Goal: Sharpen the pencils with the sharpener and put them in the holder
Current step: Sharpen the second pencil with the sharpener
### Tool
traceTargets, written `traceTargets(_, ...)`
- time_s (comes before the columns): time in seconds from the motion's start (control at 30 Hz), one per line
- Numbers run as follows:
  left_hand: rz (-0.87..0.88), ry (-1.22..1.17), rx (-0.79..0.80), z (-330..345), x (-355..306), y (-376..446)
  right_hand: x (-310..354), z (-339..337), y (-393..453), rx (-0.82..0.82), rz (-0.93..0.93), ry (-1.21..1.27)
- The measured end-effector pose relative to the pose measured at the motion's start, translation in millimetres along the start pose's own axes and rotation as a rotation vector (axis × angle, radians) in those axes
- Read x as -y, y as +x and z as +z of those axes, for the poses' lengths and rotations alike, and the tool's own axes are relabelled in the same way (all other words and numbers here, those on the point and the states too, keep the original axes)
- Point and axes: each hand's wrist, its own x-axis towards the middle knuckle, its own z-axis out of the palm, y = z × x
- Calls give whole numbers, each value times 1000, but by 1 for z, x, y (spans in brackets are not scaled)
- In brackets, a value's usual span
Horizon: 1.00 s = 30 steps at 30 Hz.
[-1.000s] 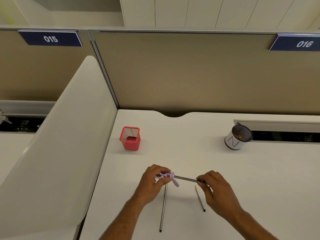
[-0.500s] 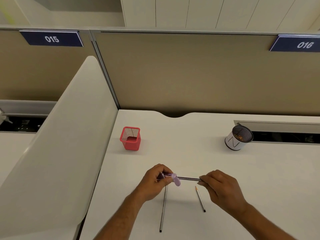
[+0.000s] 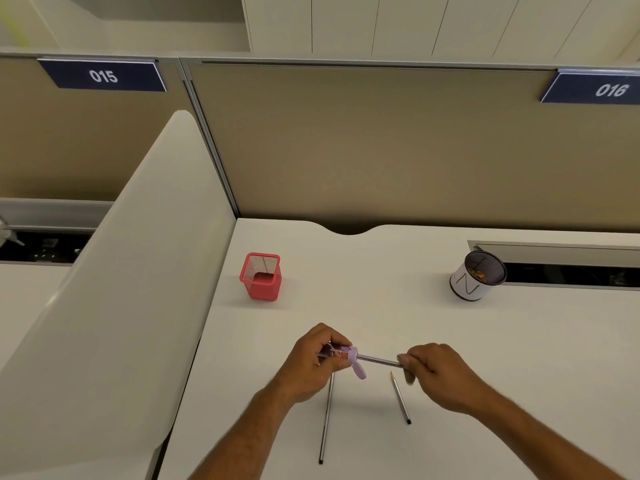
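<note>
Left hand grips the sharpener; right hand pinches the pencil. The pencil lies level, tip leftward in the sharpener.

Item count, desk surface

Pencils: three, namely one held pencil, one long pencil lying on the desk and one short pencil lying on the desk. Sharpeners: one lilac sharpener. Mesh containers: two, one red square holder and one round cup with a white wrap. Hands: two, left hand and right hand. Number plates: two, plate 015 and plate 016.
</note>
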Motion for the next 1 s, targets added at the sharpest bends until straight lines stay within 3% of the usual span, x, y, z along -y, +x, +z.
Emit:
traceTargets(0.13, -48, 24, 36, -2, -1, 3, -5, 5, -6, -149, -152, -46)
traceTargets(0.27, -128, -35, 122, -1, -1, 3, -13, 7, -6, -411, -529, -398)
traceTargets(0.37, -137, -49, 144, 2, -2, 1, -14, 5, -5, -509, -630, -557)
traceTargets(0.5, -131, -63, 137, 3, -4, 1, -11, 4, -6, -466, -577, -560)
traceTargets(0.63, -106, -74, 91, 4, -9, 3, -10, 0, -5, -252, -324, -473)
traceTargets(0.83, -86, -20, 100, 5, -15, 8, 1, -16, 0, 156, -1, 145)
traceTargets(0.9, -92, -11, 113, 4, -14, 7, 3, -17, -2, 140, 25, 203)
traceTargets(1.0, -117, -32, 112, 3, -15, 7, -3, -12, -5, -139, -167, 9)
